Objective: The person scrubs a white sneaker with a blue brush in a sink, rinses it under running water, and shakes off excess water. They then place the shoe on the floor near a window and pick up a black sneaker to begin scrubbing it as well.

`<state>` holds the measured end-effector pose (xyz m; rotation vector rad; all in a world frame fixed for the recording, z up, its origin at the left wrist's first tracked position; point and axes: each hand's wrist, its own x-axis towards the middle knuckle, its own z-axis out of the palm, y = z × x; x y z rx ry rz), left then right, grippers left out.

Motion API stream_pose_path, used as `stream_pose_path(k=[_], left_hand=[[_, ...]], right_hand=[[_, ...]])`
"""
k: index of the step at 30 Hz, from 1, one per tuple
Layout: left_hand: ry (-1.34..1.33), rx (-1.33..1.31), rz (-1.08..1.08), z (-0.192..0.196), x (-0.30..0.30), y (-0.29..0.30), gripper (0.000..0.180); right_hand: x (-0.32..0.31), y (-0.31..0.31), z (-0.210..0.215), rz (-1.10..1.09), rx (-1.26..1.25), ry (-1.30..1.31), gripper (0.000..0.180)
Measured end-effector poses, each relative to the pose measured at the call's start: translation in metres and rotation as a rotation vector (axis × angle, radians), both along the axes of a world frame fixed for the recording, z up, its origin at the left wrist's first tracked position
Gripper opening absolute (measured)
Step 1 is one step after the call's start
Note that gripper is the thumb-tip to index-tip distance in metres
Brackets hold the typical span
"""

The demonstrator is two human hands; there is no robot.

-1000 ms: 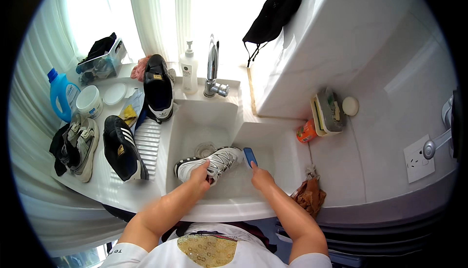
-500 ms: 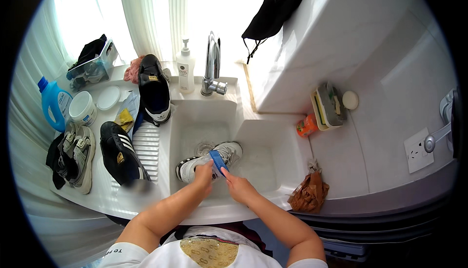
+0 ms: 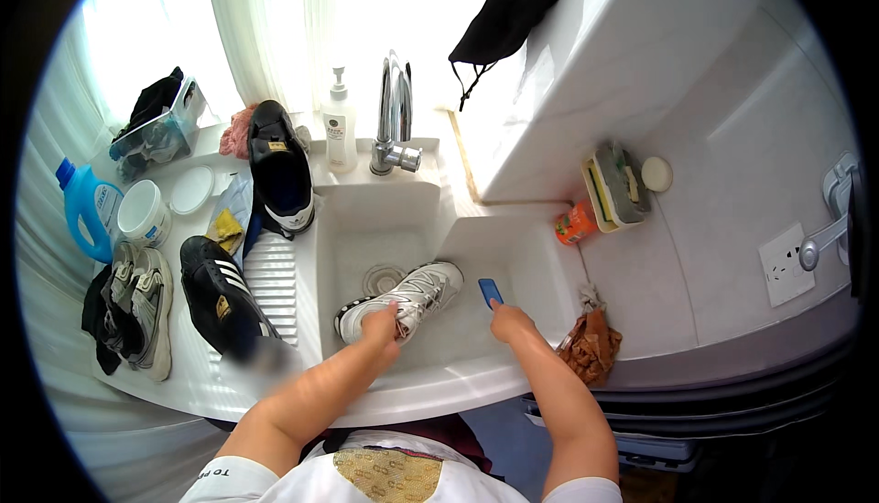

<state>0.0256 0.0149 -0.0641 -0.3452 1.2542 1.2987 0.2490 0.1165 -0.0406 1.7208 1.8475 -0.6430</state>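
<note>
A white lace-up sneaker (image 3: 428, 292) lies tilted in the white sink (image 3: 494, 247), its toe toward the right and its heel beside the drain. My left hand (image 3: 381, 325) is closed on the sneaker around its ankle opening. To the right of the shoe, apart from it, my right hand (image 3: 513, 323) grips a blue brush (image 3: 490, 291) by one end. The brush's underside is hidden, so its bristles do not show.
Black shoes (image 3: 224, 292) and grey sneakers (image 3: 146, 311) stand on the left counter, near a blue detergent bottle (image 3: 92, 208) and a white tub (image 3: 144, 212). Behind the sink are a chrome faucet (image 3: 394, 118) and a pump bottle (image 3: 340, 128). A brown crumpled bag (image 3: 591, 347) sits right.
My right hand has carried the brush off the sneaker and over to the right. The left hand stays on the shoe, whose upper now shows uncovered.
</note>
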Motion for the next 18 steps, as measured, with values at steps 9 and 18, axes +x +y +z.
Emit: stream_pose_path(k=[9,18], left_hand=[[-0.361,0.004,0.124,-0.042,-0.024,-0.002,0.035],[-0.169,-0.071,0.194,-0.076,-0.012,0.016,0.028]], right_hand=[[-0.022,-0.013,0.048,-0.135,0.039,0.230,0.052],[-0.075,-0.048,-0.005,0.282,0.062,0.288,0.052]])
